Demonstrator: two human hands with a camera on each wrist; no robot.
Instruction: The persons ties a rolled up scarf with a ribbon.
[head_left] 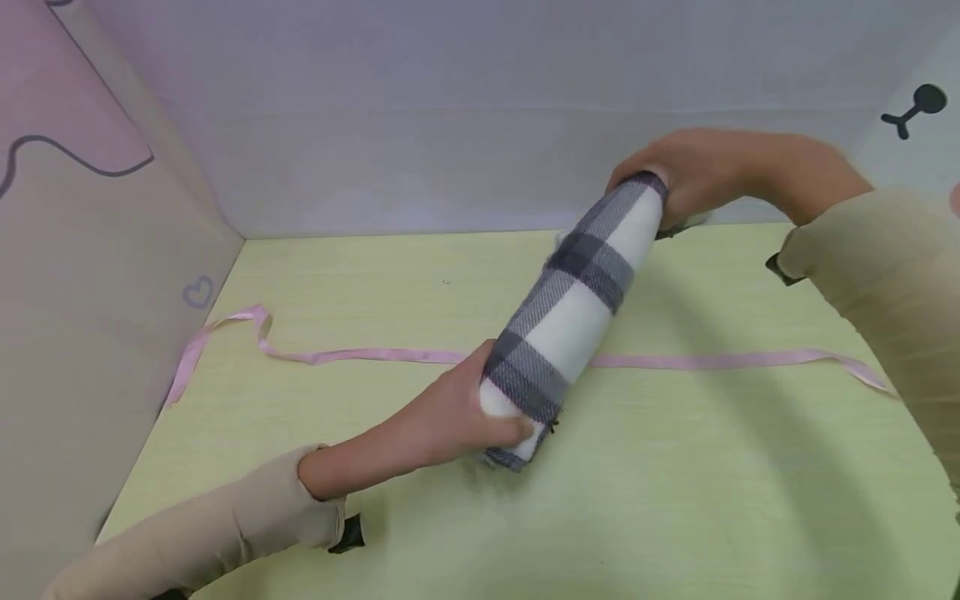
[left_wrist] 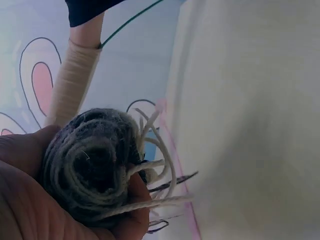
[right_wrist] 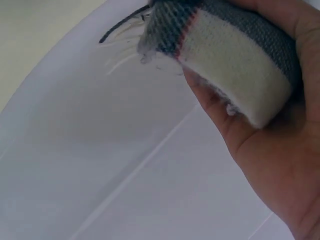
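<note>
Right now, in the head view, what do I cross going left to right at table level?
Small heart mark on the side wall → looped end of the pink ribbon → left hand → rolled plaid scarf → right hand → ribbon's right end.

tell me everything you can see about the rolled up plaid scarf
The rolled scarf is soft woven cloth, white with grey plaid bands, wound into a tight cylinder with fringe at its ends. It is held slanted above the table, over the pink ribbon. The left hand grips its near, lower end; the right hand grips its far, raised end.
</note>
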